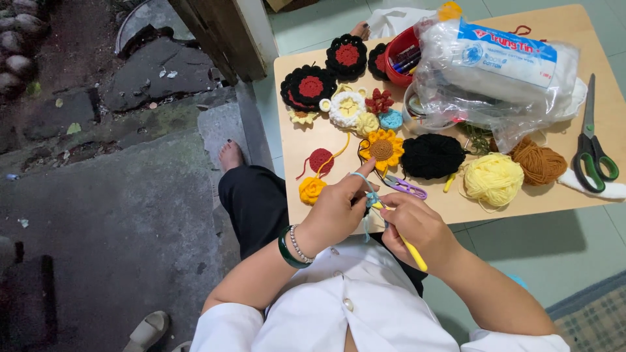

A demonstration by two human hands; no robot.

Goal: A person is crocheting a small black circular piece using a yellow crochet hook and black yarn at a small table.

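Note:
My left hand (339,212) pinches a small light blue crochet piece (370,199), and a strand of light blue yarn (357,175) loops over its raised index finger. My right hand (417,225) grips a yellow-handled crochet hook (409,248) whose tip sits in the blue piece. Both hands hover at the near edge of a low wooden table (574,26). Just beyond them lie a crocheted sunflower (382,150), a small yellow rose (312,189), a red crochet disc (321,160) and purple snips (405,187).
On the table are black-and-red crochet flowers (310,86), black yarn (432,156), a pale yellow ball (493,179), a brown ball (538,163), green-handled scissors (592,146), a plastic bag of white stuffing (499,65) and a red tub (399,58). Bare concrete floor lies at left.

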